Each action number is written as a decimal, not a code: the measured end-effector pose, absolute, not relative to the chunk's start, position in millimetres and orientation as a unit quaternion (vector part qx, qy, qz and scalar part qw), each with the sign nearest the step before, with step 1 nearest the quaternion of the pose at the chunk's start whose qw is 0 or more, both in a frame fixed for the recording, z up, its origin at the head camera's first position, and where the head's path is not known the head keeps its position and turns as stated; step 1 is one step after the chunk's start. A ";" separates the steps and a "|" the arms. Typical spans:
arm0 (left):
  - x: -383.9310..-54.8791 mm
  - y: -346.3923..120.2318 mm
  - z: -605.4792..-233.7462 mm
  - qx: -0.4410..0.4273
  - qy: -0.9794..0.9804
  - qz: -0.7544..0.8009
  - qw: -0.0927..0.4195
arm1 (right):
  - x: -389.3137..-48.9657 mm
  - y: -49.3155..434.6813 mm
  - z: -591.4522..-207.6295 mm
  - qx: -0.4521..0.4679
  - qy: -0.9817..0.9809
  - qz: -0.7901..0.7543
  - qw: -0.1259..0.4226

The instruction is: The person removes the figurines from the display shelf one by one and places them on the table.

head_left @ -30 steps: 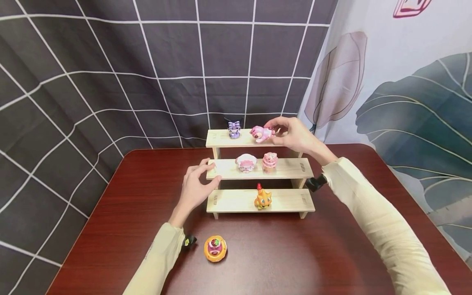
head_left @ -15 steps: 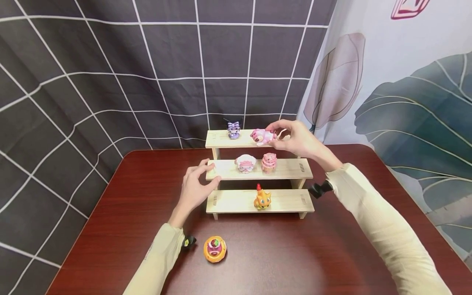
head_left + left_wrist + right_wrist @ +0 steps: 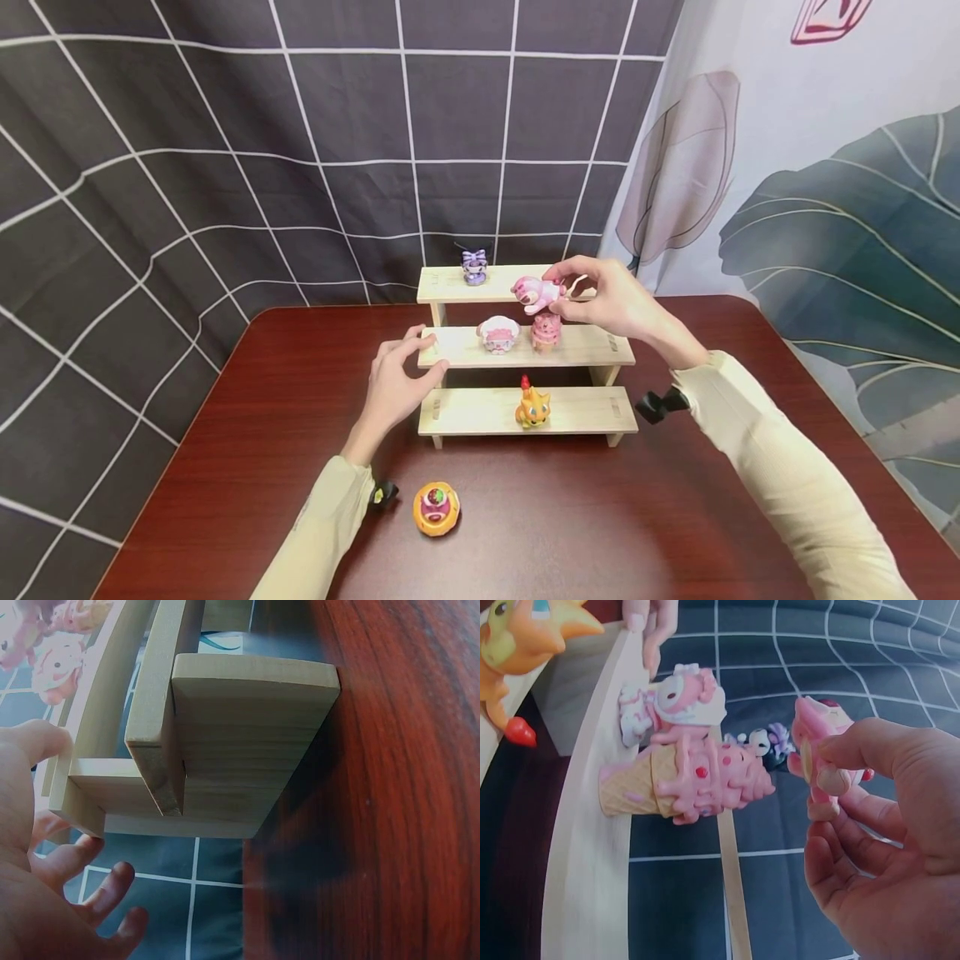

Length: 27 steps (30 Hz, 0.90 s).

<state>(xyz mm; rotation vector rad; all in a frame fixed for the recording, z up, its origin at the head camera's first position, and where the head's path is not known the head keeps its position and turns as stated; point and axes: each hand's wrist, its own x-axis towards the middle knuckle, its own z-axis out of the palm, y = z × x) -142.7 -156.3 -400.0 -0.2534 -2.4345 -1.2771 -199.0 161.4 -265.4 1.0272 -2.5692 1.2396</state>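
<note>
My right hand (image 3: 611, 298) pinches a pink-and-white bear figurine (image 3: 538, 293) between thumb and fingers, tilted sideways. In the head view the bear overlaps the pink ice-cream-cone figurine (image 3: 546, 335); the right wrist view shows a gap between the bear and the ice-cream figurine (image 3: 682, 780). Beside the cone, a white-and-pink figurine (image 3: 498, 335) sits on the middle shelf of a three-step wooden stand (image 3: 581, 346). My left hand (image 3: 397, 379) holds that shelf's left end, its thumb at the front edge and a fingertip farther back.
On the top shelf stands a purple figurine (image 3: 474, 267); an orange cat-like figurine (image 3: 533, 408) with a red tip sits on the bottom shelf. A round orange-and-purple toy (image 3: 436, 508) lies on the red-brown table (image 3: 525, 533). Behind hangs a dark grid curtain (image 3: 345, 108).
My right hand has come down and slightly right with the bear, from in front of the top shelf to just above the ice-cream figurine. The left hand keeps its place.
</note>
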 end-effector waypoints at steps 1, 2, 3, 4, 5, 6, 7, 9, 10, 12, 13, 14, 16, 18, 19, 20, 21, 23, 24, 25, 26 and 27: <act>-142.9 -156.4 -400.4 -0.090 -0.866 -0.453 0.190 | -197.6 161.4 -265.4 0.337 -0.846 0.410 0.053; -143.0 -156.5 -400.6 -0.090 -0.866 -0.454 0.190 | -196.3 161.3 -265.4 0.336 -0.845 0.413 0.051; -143.0 -156.5 -400.6 -0.089 -0.866 -0.454 0.190 | -194.8 161.3 -265.3 0.334 -0.844 0.417 0.048; -143.0 -156.6 -400.7 -0.090 -0.865 -0.455 0.190 | -193.3 161.2 -265.3 0.333 -0.843 0.420 0.046; -143.0 -156.7 -400.7 -0.089 -0.865 -0.455 0.190 | -191.9 161.2 -265.4 0.333 -0.842 0.422 0.045; -143.0 -156.8 -400.7 -0.088 -0.866 -0.455 0.189 | -190.3 161.0 -265.5 0.334 -0.840 0.425 0.045; -142.9 -156.8 -400.7 -0.087 -0.866 -0.455 0.188 | -188.7 161.0 -265.8 0.337 -0.838 0.427 0.046; -142.6 -156.9 -400.5 -0.086 -0.867 -0.454 0.186 | -186.0 161.3 -266.9 0.349 -0.833 0.427 0.053; -142.5 -156.8 -400.2 -0.085 -0.867 -0.454 0.185 | -184.8 161.5 -267.7 0.355 -0.830 0.427 0.057; -142.3 -156.7 -399.8 -0.084 -0.868 -0.453 0.184 | -181.9 162.0 -269.3 0.367 -0.823 0.429 0.061; -142.2 -156.6 -399.7 -0.085 -0.868 -0.453 0.184 | -180.5 162.6 -270.3 0.370 -0.822 0.428 0.062; -142.1 -156.5 -399.7 -0.085 -0.868 -0.453 0.184 | -178.8 163.1 -271.3 0.371 -0.822 0.428 0.062; -142.2 -156.5 -399.9 -0.087 -0.868 -0.453 0.185 | -175.3 163.6 -273.1 0.364 -0.825 0.429 0.057; -142.4 -156.5 -400.6 -0.087 -0.868 -0.452 0.188 | -171.8 164.0 -274.4 0.356 -0.829 0.428 0.051; -142.4 -156.5 -400.9 -0.088 -0.867 -0.452 0.189 | -170.1 164.0 -275.1 0.354 -0.831 0.426 0.050; -142.4 -156.5 -401.1 -0.088 -0.867 -0.451 0.190 | -168.2 163.9 -275.8 0.351 -0.832 0.426 0.049; -142.6 -156.5 -401.4 -0.087 -0.868 -0.451 0.190 | -166.2 163.6 -276.0 0.351 -0.831 0.428 0.048; -142.7 -156.3 -401.5 -0.087 -0.867 -0.452 0.190 | -162.0 163.3 -276.6 0.351 -0.832 0.427 0.048; -142.7 -156.3 -401.4 -0.087 -0.867 -0.452 0.190 | -159.7 163.1 -276.9 0.351 -0.832 0.426 0.050; -142.8 -156.2 -401.3 -0.087 -0.867 -0.452 0.190 | -157.5 162.8 -277.3 0.351 -0.832 0.426 0.051; -142.9 -156.3 -401.1 -0.087 -0.867 -0.452 0.189 | -155.1 162.6 -277.7 0.351 -0.833 0.425 0.051; -143.0 -156.3 -400.9 -0.087 -0.867 -0.453 0.189 | -152.5 162.3 -277.9 0.351 -0.833 0.424 0.053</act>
